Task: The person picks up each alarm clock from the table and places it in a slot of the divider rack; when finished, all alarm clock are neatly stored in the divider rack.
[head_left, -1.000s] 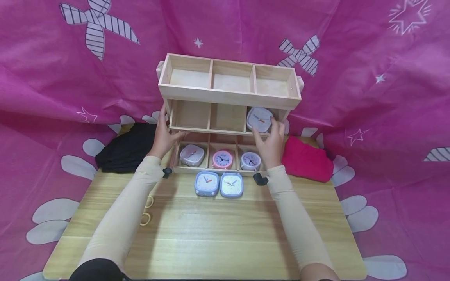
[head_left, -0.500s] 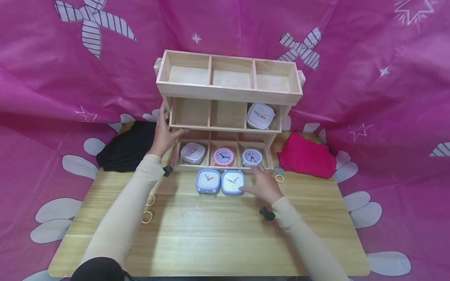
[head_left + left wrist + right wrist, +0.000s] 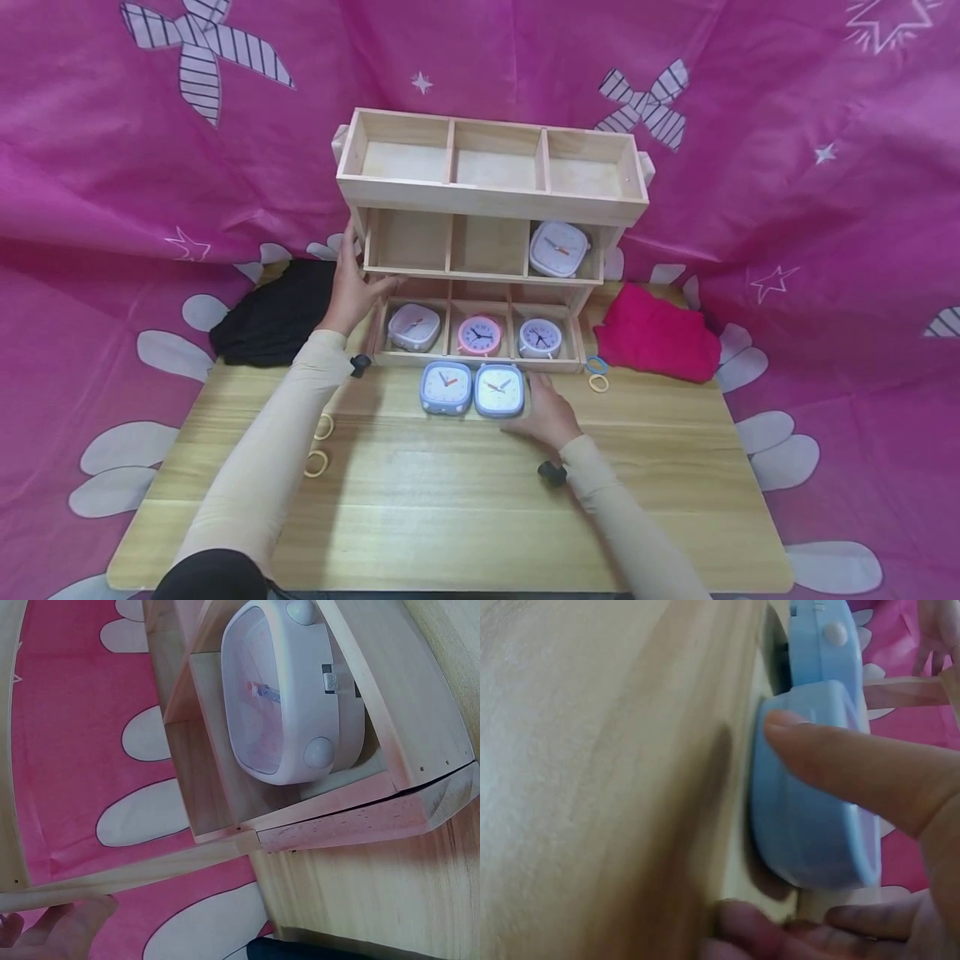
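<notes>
A three-tier wooden shelf (image 3: 487, 200) stands at the back of the table. Its middle tier has a white clock (image 3: 558, 248) in the right compartment. The bottom tier holds a white clock (image 3: 414, 327) (image 3: 289, 690), a pink clock (image 3: 478, 335) and a lilac clock (image 3: 538, 337). Two blue clocks lie in front; my right hand (image 3: 531, 406) grips the right blue clock (image 3: 499, 390) (image 3: 810, 795), thumb on its rim, fingers at its side. The left blue clock (image 3: 446, 387) lies untouched. My left hand (image 3: 352, 279) holds the shelf's left side, with its fingertips (image 3: 67, 930) on the wood.
A black cloth (image 3: 273, 312) lies left of the shelf and a red cloth (image 3: 656, 337) right of it. Rubber bands sit near the red cloth (image 3: 597, 375) and by my left forearm (image 3: 320, 443). A pink printed sheet (image 3: 787, 208) surrounds the wooden table (image 3: 450, 517).
My right hand let go of the white clock in the middle tier, came down to the table and took hold of the right blue clock. The left hand stayed on the shelf.
</notes>
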Demonstrator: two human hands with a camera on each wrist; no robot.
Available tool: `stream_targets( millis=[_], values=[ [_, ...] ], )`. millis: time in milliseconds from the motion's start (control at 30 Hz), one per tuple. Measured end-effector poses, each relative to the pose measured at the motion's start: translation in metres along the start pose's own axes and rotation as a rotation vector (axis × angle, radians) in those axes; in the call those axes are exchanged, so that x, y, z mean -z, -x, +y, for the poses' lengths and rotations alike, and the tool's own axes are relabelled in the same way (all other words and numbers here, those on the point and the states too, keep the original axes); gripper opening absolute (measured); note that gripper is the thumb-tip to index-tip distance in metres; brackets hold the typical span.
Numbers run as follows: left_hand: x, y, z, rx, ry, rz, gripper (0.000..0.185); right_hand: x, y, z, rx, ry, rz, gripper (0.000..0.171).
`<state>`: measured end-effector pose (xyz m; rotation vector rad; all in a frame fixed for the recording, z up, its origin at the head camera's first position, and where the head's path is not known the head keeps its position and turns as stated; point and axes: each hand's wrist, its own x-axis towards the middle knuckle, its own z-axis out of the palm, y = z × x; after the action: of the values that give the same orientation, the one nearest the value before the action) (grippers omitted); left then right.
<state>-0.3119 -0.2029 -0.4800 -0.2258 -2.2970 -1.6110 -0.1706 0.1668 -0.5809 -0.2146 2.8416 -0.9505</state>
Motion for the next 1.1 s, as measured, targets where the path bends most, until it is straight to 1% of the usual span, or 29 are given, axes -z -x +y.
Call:
stream_targets(
  millis=[100, 233, 400, 533, 733, 833, 967, 1033, 1100],
  values=[
    [0.0, 0.0, -0.001, -0.003, -0.006, -0.002, 0.129, -0.006, -0.004, 0.003, 0.008, -0.035, 0.02, 0.119],
    [-0.001, 0.0, -0.001, -0.014, -0.02, 0.005, 0.129, -0.015, -0.009, 0.007, 0.026, -0.048, 0.049, 0.116],
    [-0.001, 0.0, 0.0, -0.014, -0.012, 0.005, 0.129, -0.02, -0.012, 0.005, 0.045, -0.088, 0.059, 0.114],
    [-0.001, 0.001, 0.001, -0.003, 0.007, -0.004, 0.131, -0.022, -0.011, 0.002, 0.036, -0.135, 0.07, 0.116],
    [0.0, 0.001, 0.003, 0.021, 0.0, -0.005, 0.131, -0.024, -0.008, 0.0, 0.016, -0.223, 0.093, 0.114],
    [0.0, 0.001, 0.003, 0.022, -0.004, -0.006, 0.132, -0.025, -0.007, 0.001, 0.02, -0.232, 0.09, 0.115],
    [0.0, 0.001, 0.002, 0.018, 0.0, -0.009, 0.132, -0.023, -0.003, 0.002, 0.036, -0.239, 0.063, 0.122],
    [0.0, 0.001, 0.003, 0.016, 0.002, -0.009, 0.132, -0.022, 0.0, 0.002, 0.045, -0.226, 0.043, 0.126],
    [0.0, 0.001, 0.003, 0.015, 0.0, -0.007, 0.132, -0.02, 0.003, 0.003, 0.055, -0.2, 0.029, 0.124]
  ],
)
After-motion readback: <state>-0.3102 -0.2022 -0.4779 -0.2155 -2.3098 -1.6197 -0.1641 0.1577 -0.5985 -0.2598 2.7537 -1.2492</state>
